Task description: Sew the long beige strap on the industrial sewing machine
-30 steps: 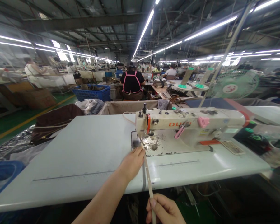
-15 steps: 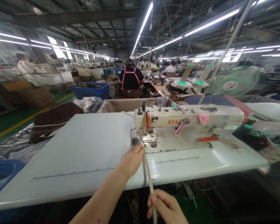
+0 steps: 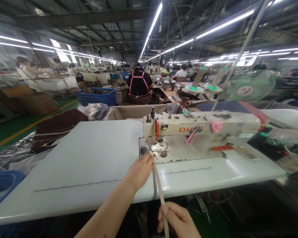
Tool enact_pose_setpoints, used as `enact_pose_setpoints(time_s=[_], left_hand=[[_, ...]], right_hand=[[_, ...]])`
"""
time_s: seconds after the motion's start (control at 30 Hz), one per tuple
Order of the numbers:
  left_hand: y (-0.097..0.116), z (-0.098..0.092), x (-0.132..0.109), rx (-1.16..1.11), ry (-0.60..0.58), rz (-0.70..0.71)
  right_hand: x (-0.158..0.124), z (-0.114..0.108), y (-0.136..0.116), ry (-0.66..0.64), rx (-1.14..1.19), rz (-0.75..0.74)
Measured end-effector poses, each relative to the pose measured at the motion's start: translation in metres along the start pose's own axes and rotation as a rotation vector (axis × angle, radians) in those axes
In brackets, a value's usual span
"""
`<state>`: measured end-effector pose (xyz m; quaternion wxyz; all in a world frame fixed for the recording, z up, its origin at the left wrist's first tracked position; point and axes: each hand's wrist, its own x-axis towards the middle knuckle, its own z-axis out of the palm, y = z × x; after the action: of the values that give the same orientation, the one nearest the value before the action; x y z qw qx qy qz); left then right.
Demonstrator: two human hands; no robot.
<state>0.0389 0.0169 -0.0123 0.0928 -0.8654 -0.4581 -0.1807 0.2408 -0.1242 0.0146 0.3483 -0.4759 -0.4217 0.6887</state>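
Note:
A narrow beige strap (image 3: 159,182) runs from beneath the needle area of the sewing machine (image 3: 201,127) down over the table's front edge. My left hand (image 3: 142,169) is closed on the strap close to the needle, its fingertips at the metal bed plate; part of the strap is hidden under those fingers. Below the table edge, my right hand (image 3: 175,218) pinches the same strap between thumb and fingers, and the strap's end hangs past the bottom of the view. The stretch between both hands looks fairly taut.
The white sewing table (image 3: 89,155) carries a printed ruler line. Thread cones (image 3: 198,79) and a green fan (image 3: 249,86) stand behind the machine. At left are a brown fabric bundle (image 3: 57,129) and a blue bin (image 3: 7,181). A co-worker (image 3: 139,84) sits ahead.
Both hands keep nearly the same places and grips. The strap between them bows slightly more, and the strand that showed behind the machine head at left is no longer visible.

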Motion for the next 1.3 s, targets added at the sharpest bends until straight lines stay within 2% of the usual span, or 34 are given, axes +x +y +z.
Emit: enact_pose_setpoints(time_s=[0.2,0.37,0.53,0.6,0.73,1.3], left_hand=[[0.002,-0.001,-0.001,-0.061,0.024,-0.037],[0.0,0.0,-0.001,-0.064,0.008,-0.02],[0.0,-0.001,0.0,-0.052,0.012,-0.017],[0.001,-0.001,0.0,-0.058,0.028,-0.023],[0.003,-0.003,0.0,-0.063,0.027,-0.033],[0.002,-0.005,0.0,-0.079,-0.011,-0.049]], right_hand=[[0.001,0.001,0.002,-0.034,0.029,0.0],[0.005,-0.005,-0.001,-0.075,-0.154,-0.156],[0.011,-0.007,0.0,0.03,-0.264,-0.248],[0.013,-0.005,0.0,0.053,-0.197,-0.189],[0.013,0.001,0.0,-0.004,-0.033,-0.039],[0.005,-0.001,0.001,-0.03,-0.061,-0.003]])
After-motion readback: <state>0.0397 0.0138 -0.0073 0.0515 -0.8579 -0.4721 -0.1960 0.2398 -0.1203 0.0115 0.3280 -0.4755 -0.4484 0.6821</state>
